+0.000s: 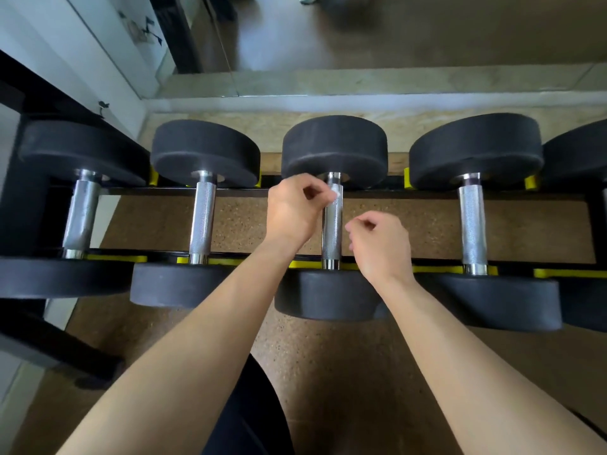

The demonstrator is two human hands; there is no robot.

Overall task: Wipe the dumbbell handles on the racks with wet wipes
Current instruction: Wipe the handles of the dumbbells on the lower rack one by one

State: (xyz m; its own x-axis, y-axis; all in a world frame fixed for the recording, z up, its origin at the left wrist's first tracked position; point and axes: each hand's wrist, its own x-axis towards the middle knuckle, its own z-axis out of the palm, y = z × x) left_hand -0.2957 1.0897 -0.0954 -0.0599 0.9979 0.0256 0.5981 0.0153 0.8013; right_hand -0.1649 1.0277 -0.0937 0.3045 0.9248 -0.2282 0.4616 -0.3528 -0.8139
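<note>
**Forearms out over the rack, wipe pinched at the middle handle**

Bare forearms (pixel 203 339) reach up from the bottom of the view, over a speckled brown cork floor (pixel 328 362), to a black steel rack (pixel 230 191) fitted with yellow saddles (pixel 116 258). Round black rubber-headed dumbbells (pixel 335 149) lie side by side across its two rails. Both hands are at the knurled chrome handle (pixel 331 234) of the middle one.

The left hand (pixel 292 208) has thumb and fingertips closed in a pinch on a small white wet wipe (pixel 335 194). It holds the wipe against the far end of that handle, just below the rear head, and only a scrap of it shows. The right hand (pixel 382 246) hovers just beside the handle's near half with its fingers curled under. Its palm is turned away, so I cannot tell whether it holds anything.

The dumbbell looks heavy and sits cradled in its saddles, so it should stay put under rubbing without being lifted or steadied. The bar is rigid, but its knurling will probably drag at a thin, limp, damp wipe and could snag or shred it. Wrapping the wipe round the bar and sliding it along the length, fingers curling under to reach the hidden underside, seems the better hold. The neighbouring handles (pixel 202 218) to either side belong to the same job.
</note>
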